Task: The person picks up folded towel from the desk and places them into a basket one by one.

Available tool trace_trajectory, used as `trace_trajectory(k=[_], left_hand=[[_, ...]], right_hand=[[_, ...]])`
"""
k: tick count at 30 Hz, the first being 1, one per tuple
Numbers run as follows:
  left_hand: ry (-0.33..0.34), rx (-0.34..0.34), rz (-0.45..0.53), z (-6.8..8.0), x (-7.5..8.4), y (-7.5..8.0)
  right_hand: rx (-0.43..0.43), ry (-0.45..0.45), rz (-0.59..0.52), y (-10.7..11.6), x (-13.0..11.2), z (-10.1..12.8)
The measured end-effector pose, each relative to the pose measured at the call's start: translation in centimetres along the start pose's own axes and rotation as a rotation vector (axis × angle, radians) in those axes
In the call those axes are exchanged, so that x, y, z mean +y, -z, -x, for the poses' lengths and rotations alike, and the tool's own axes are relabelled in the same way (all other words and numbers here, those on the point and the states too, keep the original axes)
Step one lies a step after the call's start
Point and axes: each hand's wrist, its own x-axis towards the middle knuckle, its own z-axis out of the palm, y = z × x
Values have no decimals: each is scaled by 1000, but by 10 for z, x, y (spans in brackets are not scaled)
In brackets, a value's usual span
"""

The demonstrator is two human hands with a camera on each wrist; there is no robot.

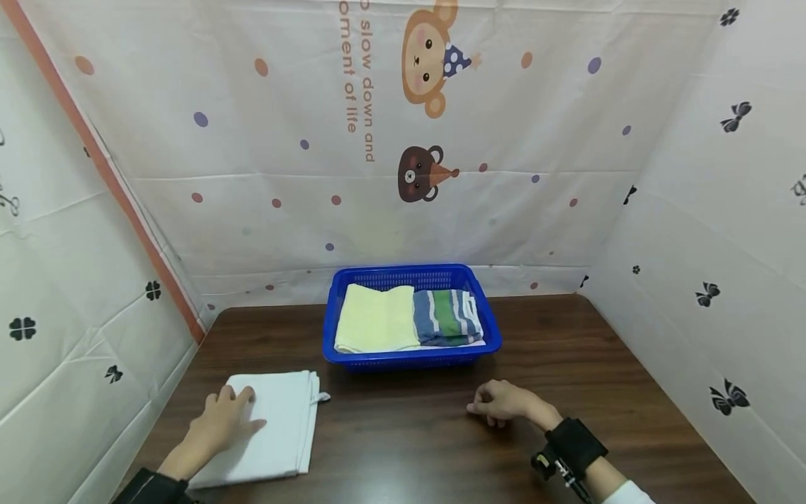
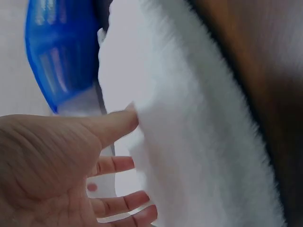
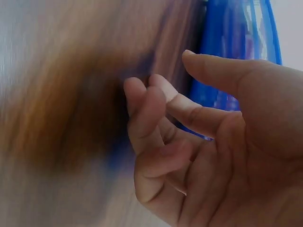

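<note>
A folded white towel (image 1: 280, 420) lies flat at the front left of the table, a small loop sticking out from its right edge. Over its left part is my left hand (image 1: 220, 423), fingers spread and thumb out; in the left wrist view the thumb tip is right at the white cloth (image 2: 189, 123). My right hand (image 1: 504, 404) hovers low over the table to the right, its fingers loosely curled with nothing in them. In the right wrist view the thumb stands apart from the fingers (image 3: 147, 113).
A blue plastic basket (image 1: 412, 360) stands at the table's back middle. Inside it, a folded yellow towel (image 1: 378, 318) sits beside a folded blue, green and white striped towel (image 1: 447, 318). Printed white cloth (image 1: 252, 140) hangs behind and on both sides of the brown table (image 1: 567, 350).
</note>
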Motion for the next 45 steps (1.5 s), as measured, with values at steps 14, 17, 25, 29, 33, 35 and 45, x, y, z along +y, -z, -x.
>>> trace_trajectory(k=[14,17,25,29,33,35,45], left_hand=[[-159,-100,-53,13,136,-30],[-166,-112,-52,6,158,-32],[-207,-31,-51,-3,186,-38],[-212,-2,-62,-2,192,-42],[-204,3,-60,-1,195,-44],[-214,2,-51,-1,195,-44],[-139,66,178,4,143,-27]], right_hand=[[118,163,118,-42,-24,-3],[103,198,41,-48,-29,-2],[337,229,73,-87,-52,0],[362,173,106,-95,-63,-1],[349,137,134,-97,-70,-4],[334,131,134,-98,-71,-6],[257,173,-73,-95,-69,-11]])
